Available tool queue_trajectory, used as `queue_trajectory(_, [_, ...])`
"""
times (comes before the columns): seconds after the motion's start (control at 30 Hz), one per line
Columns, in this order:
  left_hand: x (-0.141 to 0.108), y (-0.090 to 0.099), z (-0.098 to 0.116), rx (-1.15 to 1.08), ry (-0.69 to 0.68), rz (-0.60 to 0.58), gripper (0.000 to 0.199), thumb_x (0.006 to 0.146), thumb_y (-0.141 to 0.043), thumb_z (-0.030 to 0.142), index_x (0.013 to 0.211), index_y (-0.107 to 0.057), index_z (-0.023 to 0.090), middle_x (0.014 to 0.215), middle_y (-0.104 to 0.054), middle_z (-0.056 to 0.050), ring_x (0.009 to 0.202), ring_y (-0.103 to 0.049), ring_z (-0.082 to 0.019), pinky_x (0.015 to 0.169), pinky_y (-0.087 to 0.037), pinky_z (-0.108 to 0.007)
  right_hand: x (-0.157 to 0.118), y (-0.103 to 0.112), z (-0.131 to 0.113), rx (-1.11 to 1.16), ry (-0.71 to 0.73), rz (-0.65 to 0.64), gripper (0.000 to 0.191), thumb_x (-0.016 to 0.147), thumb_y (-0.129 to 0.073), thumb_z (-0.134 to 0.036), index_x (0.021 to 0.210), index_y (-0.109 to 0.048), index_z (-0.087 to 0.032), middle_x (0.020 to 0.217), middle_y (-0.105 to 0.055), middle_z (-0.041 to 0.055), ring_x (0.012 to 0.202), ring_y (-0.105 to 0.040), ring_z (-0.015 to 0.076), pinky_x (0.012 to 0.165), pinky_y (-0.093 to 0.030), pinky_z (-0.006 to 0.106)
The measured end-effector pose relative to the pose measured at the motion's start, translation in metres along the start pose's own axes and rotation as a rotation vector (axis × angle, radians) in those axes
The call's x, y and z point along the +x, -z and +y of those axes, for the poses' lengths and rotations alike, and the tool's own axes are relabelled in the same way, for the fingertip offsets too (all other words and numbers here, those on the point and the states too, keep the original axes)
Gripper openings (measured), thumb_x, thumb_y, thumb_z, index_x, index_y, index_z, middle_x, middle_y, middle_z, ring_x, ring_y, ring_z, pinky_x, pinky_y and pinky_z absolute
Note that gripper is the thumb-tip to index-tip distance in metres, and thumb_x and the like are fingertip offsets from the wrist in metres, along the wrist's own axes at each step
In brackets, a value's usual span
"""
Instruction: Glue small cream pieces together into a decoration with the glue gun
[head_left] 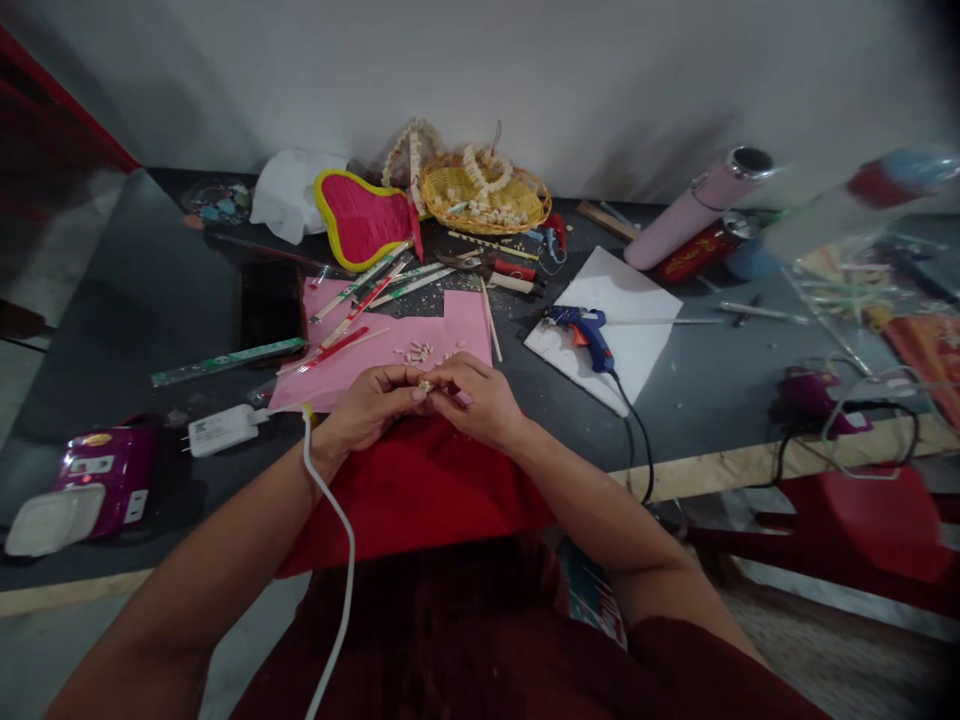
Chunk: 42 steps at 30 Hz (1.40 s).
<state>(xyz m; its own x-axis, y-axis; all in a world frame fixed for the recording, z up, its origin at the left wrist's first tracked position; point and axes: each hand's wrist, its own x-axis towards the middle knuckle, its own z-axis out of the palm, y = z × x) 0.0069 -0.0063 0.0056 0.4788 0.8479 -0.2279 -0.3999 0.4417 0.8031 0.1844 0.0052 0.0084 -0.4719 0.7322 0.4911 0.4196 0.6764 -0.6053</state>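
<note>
My left hand point(373, 408) and my right hand point(480, 402) meet above the front edge of the pink sheet point(435, 333). Between their fingertips is a small pale beaded-looking piece point(425, 387), partly covered by the fingers. Both hands pinch it, thumbs towards me. Just beyond them, several short pale cut bits point(418, 352) lie on the pink sheet. A blue hot glue gun point(591, 332) rests on a white board point(637, 300) to the right, a glue stick poking out of its back. Hand cutters point(510, 277) with red-and-pale handles lie behind the sheet.
Wrapped chopsticks point(229, 362), a dark phone point(270, 308), a white charger point(225, 430) and a purple power socket point(109, 480) are on the left. A wicker basket point(442, 212) stands at the back. A pink flask point(694, 210) and red can point(709, 248) are to the right.
</note>
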Motion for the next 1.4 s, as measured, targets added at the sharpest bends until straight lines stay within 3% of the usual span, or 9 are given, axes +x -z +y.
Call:
queue_trajectory(0.83, [0.001, 0.001, -0.002, -0.008, -0.007, 0.04, 0.018, 0.068, -0.075, 0.021, 0.082, -0.069, 0.01, 0.076, -0.067, -0.003, 0.069, -0.062, -0.01, 0.069, -0.05, -0.021, -0.003, -0.009, -0.003, -0.054, -0.016, 0.022, 0.013, 0.083, -0.054, -0.018, 0.095, -0.059, -0.019, 0.088, -0.064, 0.0042, 0.083, -0.06, 0.0132, 0.075, -0.052, 0.026])
queue_trajectory(1.1, [-0.001, -0.002, 0.0, -0.061, 0.012, 0.051, 0.024, 0.073, -0.072, 0.021, 0.094, -0.07, 0.011, 0.084, -0.07, -0.008, 0.075, -0.065, -0.014, 0.076, -0.053, -0.028, -0.001, -0.006, -0.003, 0.022, -0.069, 0.061, 0.012, 0.084, -0.056, -0.021, 0.095, -0.059, -0.019, 0.085, -0.061, 0.0035, 0.081, -0.059, 0.0132, 0.074, -0.051, 0.027])
queue_trajectory(1.4, [-0.003, 0.0, 0.004, 0.035, 0.041, 0.033, 0.016, 0.069, -0.075, 0.023, 0.076, -0.07, 0.01, 0.066, -0.062, -0.002, 0.06, -0.055, -0.007, 0.059, -0.044, -0.018, 0.002, 0.009, 0.002, 0.263, -0.025, -0.084, 0.029, 0.081, -0.065, -0.031, 0.107, -0.06, -0.02, 0.089, -0.063, 0.0037, 0.082, -0.059, 0.0126, 0.076, -0.051, 0.028])
